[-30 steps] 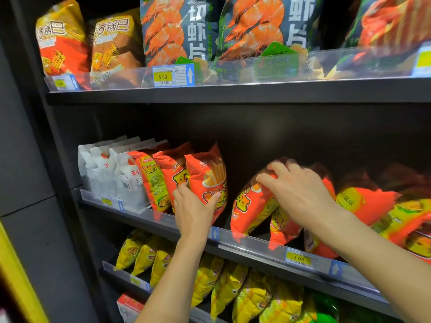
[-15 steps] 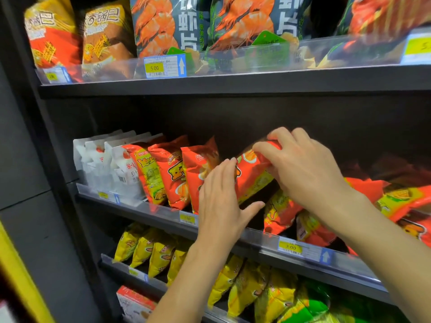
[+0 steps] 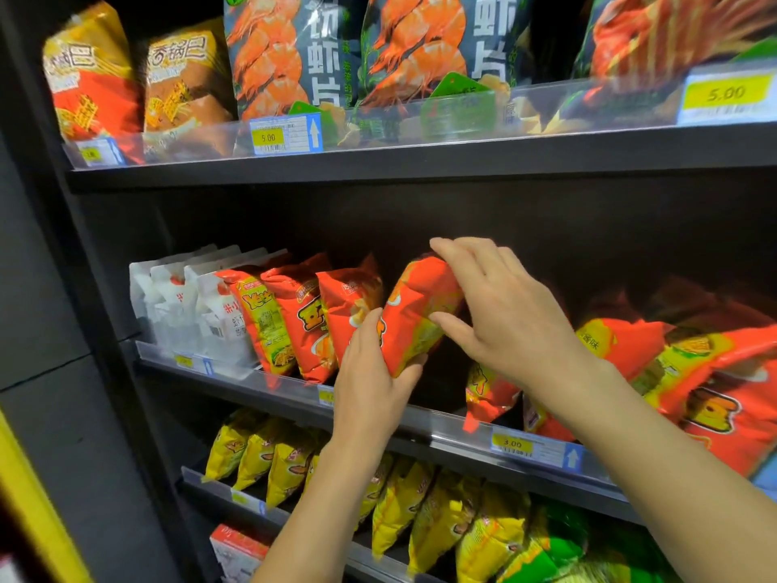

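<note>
Orange snack bag (image 3: 414, 313), glossy and crinkled, tilts between both hands.

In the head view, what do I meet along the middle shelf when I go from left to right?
White bags → standing orange bags → left hand → held orange bag → right hand → leaning orange bags.
</note>
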`<action>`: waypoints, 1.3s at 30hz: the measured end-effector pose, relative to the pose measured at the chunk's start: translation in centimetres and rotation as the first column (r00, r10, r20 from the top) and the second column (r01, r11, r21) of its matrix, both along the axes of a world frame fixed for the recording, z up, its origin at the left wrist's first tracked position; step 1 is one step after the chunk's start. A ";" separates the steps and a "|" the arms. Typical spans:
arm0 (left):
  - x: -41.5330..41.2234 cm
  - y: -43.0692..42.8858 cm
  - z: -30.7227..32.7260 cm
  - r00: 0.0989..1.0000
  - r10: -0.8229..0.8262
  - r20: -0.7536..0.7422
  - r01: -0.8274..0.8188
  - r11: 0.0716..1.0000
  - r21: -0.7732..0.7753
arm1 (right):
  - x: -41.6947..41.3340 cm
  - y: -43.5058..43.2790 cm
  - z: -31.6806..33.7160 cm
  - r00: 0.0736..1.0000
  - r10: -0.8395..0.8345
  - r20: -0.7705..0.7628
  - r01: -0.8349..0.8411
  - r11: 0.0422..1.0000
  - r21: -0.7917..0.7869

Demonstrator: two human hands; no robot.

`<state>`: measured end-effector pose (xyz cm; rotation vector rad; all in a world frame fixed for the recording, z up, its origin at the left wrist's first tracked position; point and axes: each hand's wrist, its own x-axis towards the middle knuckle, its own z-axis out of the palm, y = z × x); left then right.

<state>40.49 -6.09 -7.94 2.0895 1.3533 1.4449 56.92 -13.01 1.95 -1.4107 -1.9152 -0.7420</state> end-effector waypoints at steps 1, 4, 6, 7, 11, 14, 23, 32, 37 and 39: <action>-0.3 -0.1 0.1 0.998 -0.023 0.052 0.024 1.000 -0.018 | 0.1 -0.3 -0.2 0.995 0.034 -0.091 -0.035 0.999 -0.006; -1.5 -0.9 0.2 0.981 -0.088 0.172 0.100 0.993 -0.063 | 0.3 -1.3 -1.2 0.916 0.117 -0.384 -0.132 0.991 -0.015; -2.2 -1.8 0.3 0.964 -0.125 0.236 0.150 0.985 -0.089 | 0.3 -1.4 -2.5 0.809 0.140 -0.570 -0.200 0.979 -0.044; -2.5 -2.3 0.4 0.951 -0.141 0.274 0.177 0.978 -0.112 | 0.2 -1.4 -3.1 0.742 0.145 -0.654 -0.243 0.968 -0.062; -3.6 -4.0 0.9 0.850 -0.240 0.468 0.366 0.909 -0.200 | -0.7 -0.8 -5.3 0.521 0.080 -0.850 -0.395 0.905 -0.156; -4.2 -4.9 1.0 0.761 -0.304 0.573 0.536 0.792 -0.293 | -1.7 -0.9 -6.3 0.377 0.034 -0.925 -0.554 0.809 -0.196; -5.4 -5.5 1.3 0.755 -0.357 0.549 0.621 0.657 -0.428 | -3.2 -1.6 -9.1 -0.062 0.003 -0.998 -0.741 0.670 0.048; -6.7 -5.8 1.3 0.641 -0.226 0.734 0.636 0.692 -0.342 | -3.3 -1.8 -12.4 -0.486 -0.157 -0.860 -0.747 0.586 0.315; -6.8 -6.1 1.9 0.619 -0.235 0.750 0.655 0.681 -0.327 | -3.4 -1.8 -12.1 -0.405 -0.119 -0.907 -0.738 0.627 0.248; -6.7 -6.5 2.3 0.645 -0.258 0.719 0.656 0.670 -0.348 | -3.6 -2.0 -11.5 -0.316 -0.088 -0.945 -0.721 0.669 0.179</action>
